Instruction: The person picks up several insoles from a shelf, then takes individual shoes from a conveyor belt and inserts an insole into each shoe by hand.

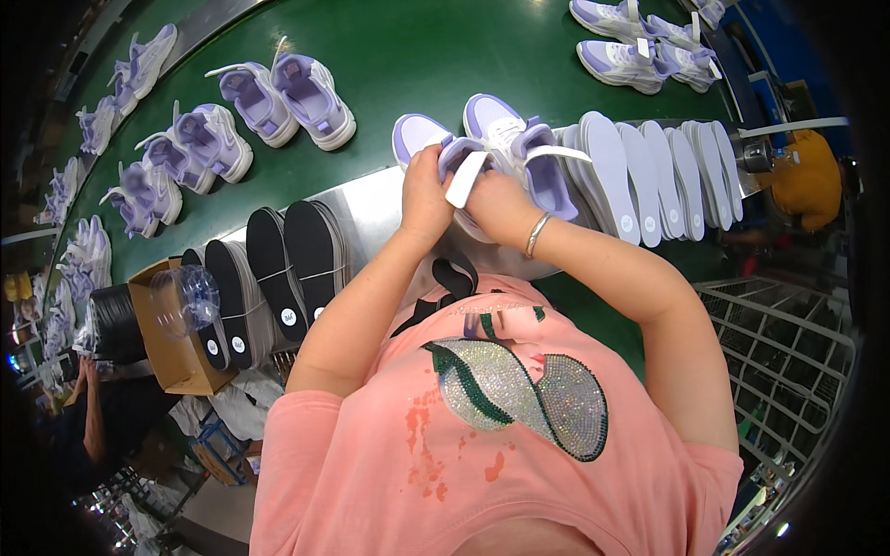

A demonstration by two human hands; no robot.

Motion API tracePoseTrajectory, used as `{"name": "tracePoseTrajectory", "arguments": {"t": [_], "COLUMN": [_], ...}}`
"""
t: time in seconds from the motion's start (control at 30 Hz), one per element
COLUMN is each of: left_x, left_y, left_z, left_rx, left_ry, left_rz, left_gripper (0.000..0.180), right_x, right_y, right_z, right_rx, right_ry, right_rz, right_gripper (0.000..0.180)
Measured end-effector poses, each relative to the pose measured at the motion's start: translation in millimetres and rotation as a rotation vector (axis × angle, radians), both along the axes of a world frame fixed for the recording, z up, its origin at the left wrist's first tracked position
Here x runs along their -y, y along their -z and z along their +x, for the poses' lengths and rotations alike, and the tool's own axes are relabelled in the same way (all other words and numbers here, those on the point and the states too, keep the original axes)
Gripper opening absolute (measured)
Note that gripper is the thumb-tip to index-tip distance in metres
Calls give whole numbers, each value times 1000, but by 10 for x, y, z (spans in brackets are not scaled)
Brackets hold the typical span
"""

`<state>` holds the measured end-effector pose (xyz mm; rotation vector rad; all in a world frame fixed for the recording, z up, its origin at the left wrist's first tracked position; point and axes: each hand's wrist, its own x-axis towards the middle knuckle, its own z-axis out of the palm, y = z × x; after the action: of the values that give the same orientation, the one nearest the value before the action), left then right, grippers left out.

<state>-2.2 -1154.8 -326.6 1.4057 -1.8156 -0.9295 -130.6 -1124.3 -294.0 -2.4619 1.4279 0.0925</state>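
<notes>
A pair of white and lilac sneakers lies in front of me at the table's near edge, toes pointing away. My left hand is closed round the left side of the left sneaker, thumb side near its opening. At the back of that same sneaker is my right hand, its fingers bent in at the opening and partly hidden. Between my hands a white strap stands up loose. The right sneaker rests untouched beside my right hand, its own white strap sticking out to the right.
Pale insoles stand in a row at the right; bundled black insoles are at the left, by a cardboard box. More sneakers sit on the green table. A wire cart stands at my right, another person's arm far left.
</notes>
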Motion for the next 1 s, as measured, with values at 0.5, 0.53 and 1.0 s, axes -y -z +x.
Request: {"name": "tracePoseTrajectory", "arguments": {"t": [0.5,0.53,1.0], "left_x": [-5,-8,-47], "left_y": [185,192,36], "left_z": [-68,-71,-146], "left_rx": [-56,-63,-17], "left_ry": [-66,-61,-47], "left_rz": [28,27,80], "left_gripper": [27,27,34], "right_x": [452,484,346], "right_y": [-127,-124,-431], "right_z": [66,79,-42], "right_rx": [-208,-205,-322], "right_ry": [-275,-304,-225], "right_rz": [547,588,552], "right_gripper": [37,38,29]}}
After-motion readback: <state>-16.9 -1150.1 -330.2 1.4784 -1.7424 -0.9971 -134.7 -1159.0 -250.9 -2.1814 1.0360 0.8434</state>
